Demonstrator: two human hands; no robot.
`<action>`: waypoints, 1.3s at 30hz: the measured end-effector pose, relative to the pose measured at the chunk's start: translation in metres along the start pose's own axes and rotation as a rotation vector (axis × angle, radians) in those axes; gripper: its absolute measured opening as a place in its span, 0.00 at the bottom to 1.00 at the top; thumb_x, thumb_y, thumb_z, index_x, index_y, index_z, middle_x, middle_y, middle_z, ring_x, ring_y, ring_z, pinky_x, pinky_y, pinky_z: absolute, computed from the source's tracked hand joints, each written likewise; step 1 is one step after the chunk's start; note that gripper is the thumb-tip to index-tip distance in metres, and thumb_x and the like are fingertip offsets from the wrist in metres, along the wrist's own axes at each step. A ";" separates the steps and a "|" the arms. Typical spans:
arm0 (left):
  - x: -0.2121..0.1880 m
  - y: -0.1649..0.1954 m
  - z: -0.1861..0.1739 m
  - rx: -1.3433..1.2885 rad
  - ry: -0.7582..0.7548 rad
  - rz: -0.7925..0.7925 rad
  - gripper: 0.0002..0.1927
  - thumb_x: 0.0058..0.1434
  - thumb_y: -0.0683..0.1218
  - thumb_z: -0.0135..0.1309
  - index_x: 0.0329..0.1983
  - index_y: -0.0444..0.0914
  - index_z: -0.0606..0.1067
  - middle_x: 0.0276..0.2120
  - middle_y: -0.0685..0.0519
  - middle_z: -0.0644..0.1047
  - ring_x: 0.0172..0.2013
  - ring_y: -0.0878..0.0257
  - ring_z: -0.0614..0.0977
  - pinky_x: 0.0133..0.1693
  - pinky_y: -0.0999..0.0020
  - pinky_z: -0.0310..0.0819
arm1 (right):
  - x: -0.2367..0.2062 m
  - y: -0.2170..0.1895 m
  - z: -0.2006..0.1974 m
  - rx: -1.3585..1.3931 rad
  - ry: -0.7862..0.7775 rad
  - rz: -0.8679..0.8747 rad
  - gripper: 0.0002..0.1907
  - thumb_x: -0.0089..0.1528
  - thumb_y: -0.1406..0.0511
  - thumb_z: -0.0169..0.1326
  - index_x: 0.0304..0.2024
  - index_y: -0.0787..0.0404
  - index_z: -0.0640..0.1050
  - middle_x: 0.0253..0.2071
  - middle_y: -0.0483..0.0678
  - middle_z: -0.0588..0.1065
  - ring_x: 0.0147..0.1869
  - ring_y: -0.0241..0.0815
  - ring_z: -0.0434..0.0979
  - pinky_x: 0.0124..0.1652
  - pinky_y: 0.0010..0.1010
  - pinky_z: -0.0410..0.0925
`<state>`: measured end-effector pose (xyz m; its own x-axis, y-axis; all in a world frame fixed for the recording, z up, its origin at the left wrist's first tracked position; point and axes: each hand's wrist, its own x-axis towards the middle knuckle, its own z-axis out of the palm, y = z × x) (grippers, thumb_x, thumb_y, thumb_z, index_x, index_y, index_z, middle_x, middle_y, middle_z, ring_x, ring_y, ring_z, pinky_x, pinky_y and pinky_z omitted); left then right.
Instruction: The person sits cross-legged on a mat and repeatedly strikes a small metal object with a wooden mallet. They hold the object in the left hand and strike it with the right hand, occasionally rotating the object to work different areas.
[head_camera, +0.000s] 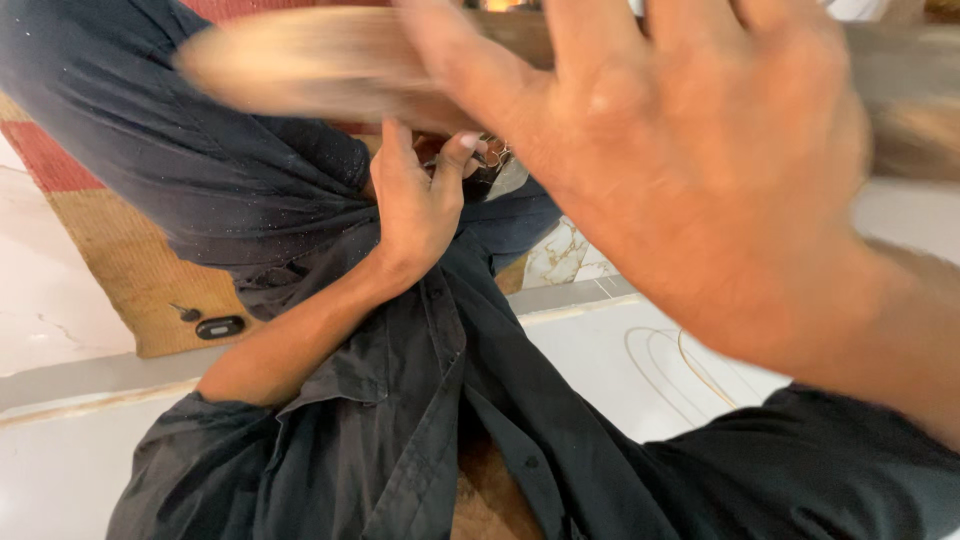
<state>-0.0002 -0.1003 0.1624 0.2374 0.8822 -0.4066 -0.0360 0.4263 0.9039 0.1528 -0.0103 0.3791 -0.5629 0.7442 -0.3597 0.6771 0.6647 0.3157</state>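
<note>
My right hand is close to the camera and blurred. Its back faces me and its fingers are spread over a long tan wooden piece that runs across the top of the view. Whether it grips the wood is unclear. My left hand reaches up from the lower left over my dark shirt. Its thumb and fingers are pinched on a small dark and silvery metal piece, which is mostly hidden behind the right hand.
A woven red and tan mat lies at the left with a small black device on it. White marble floor surrounds me. Thin wire loops lie on the floor at the right.
</note>
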 end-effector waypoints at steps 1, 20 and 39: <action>0.002 -0.001 0.001 0.005 0.002 0.025 0.12 0.72 0.37 0.56 0.51 0.29 0.65 0.39 0.48 0.83 0.35 0.66 0.86 0.39 0.74 0.82 | 0.002 -0.002 -0.006 -0.028 0.009 0.010 0.22 0.66 0.65 0.60 0.63 0.49 0.76 0.31 0.44 0.68 0.33 0.41 0.72 0.32 0.32 0.65; 0.107 0.103 0.025 0.340 -1.039 0.817 0.23 0.67 0.39 0.63 0.64 0.37 0.72 0.45 0.46 0.82 0.46 0.55 0.85 0.48 0.59 0.80 | -0.185 -0.170 0.160 1.100 0.032 1.401 0.45 0.58 0.68 0.70 0.73 0.57 0.61 0.51 0.57 0.76 0.52 0.56 0.78 0.50 0.42 0.72; 0.108 0.109 0.105 1.144 -2.020 0.621 0.25 0.64 0.50 0.54 0.66 0.56 0.71 0.46 0.57 0.81 0.43 0.50 0.82 0.42 0.52 0.76 | -0.160 -0.272 0.222 0.791 0.834 1.609 0.20 0.59 0.80 0.65 0.50 0.67 0.72 0.40 0.52 0.76 0.45 0.43 0.77 0.54 0.36 0.71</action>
<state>0.1235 0.0199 0.2309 0.6935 -0.6834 -0.2282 -0.2800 -0.5474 0.7886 0.1642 -0.3249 0.1563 0.7944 0.5205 0.3132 0.5892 -0.5349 -0.6056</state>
